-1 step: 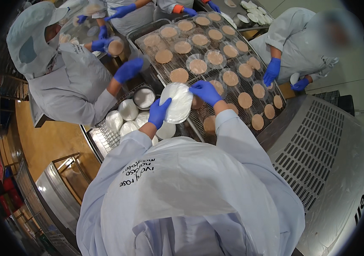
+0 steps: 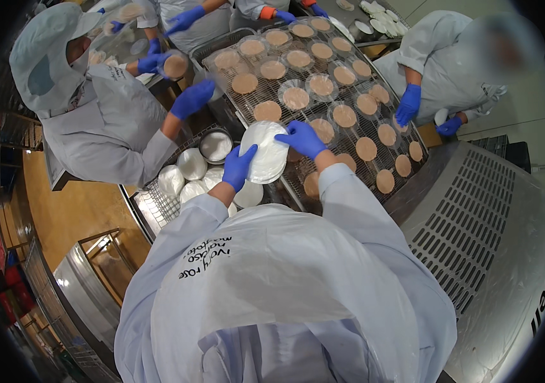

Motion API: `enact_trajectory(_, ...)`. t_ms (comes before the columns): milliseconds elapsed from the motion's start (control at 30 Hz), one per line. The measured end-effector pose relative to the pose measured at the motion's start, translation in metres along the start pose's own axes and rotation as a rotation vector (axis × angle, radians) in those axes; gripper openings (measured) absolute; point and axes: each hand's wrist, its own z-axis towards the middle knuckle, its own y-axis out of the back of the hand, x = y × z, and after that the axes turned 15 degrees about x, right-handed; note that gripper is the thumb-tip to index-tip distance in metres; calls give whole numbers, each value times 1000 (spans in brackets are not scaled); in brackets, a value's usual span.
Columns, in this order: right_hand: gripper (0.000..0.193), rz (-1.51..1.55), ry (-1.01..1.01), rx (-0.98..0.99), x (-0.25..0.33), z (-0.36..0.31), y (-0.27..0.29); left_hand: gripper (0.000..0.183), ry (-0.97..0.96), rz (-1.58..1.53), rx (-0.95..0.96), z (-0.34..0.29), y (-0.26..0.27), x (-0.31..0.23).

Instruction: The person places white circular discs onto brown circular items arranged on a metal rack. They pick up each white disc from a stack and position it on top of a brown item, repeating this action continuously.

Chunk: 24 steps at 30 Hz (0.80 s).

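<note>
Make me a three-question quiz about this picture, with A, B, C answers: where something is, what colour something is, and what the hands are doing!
1. Where are the brown round cakes?
A. on the wire rack
B. on the floor
C. in a cardboard box

2. What colour are the gloves on the left hand and the right hand?
A. red
B. blue
C. yellow

3. What is happening with the white round disc?
A. it lies alone on the floor
B. both hands hold it
C. it is folded in a pocket

Answers:
1 A, the cakes sit in rows on the wire rack.
2 B, both gloves are plainly blue.
3 B, the left hand has its grip on the disc's left edge and the right hand on its top right edge, above the rack.
</note>
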Motion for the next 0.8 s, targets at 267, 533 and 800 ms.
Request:
enact_trajectory(267,21,155,74,-205,-4,-3,-9,45,-22,-62,-1,-16,27,7)
enact_trajectory(533,26,607,144,-907,-97,-16,75,46,2,-73,-1,-22,44,9)
enact_trajectory(800,32,110,18,-116,-12,12,-7,47,1,27,32,-5,20,1)
